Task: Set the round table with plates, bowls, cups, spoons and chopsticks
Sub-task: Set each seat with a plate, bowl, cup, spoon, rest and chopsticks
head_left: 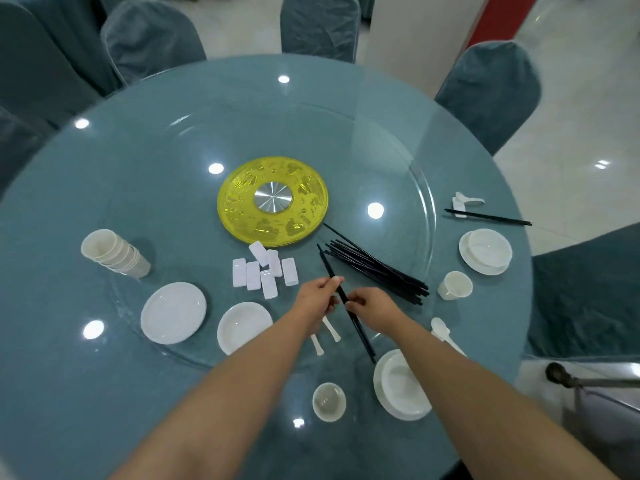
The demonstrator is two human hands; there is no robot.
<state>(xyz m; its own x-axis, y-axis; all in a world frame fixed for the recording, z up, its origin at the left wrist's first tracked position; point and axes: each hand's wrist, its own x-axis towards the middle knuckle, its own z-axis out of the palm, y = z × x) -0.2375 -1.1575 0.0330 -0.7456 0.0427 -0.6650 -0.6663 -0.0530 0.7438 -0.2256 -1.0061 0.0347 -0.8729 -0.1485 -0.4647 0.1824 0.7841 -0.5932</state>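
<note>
Both hands hold a pair of black chopsticks (360,332) over the glass turntable (145,317). My left hand (317,296) pinches them higher up, and my right hand (372,306) pinches them a little lower. A heap of black chopsticks (377,268) lies just right of my hands. Several white chopstick rests (265,271) lie ahead of my left hand, with white spoons (330,329) partly hidden beneath it. A plate with a bowl (398,386) and a cup (329,401) sit at the near place. Stacked cups (114,252) lie on their side at left.
Two white plates (173,317) (244,327) sit left of my arms. A set place at right has a plate with bowl (485,251), cup (453,285), spoon, rest and chopsticks (488,216). A yellow disc (273,200) marks the centre. Covered chairs (488,91) ring the table.
</note>
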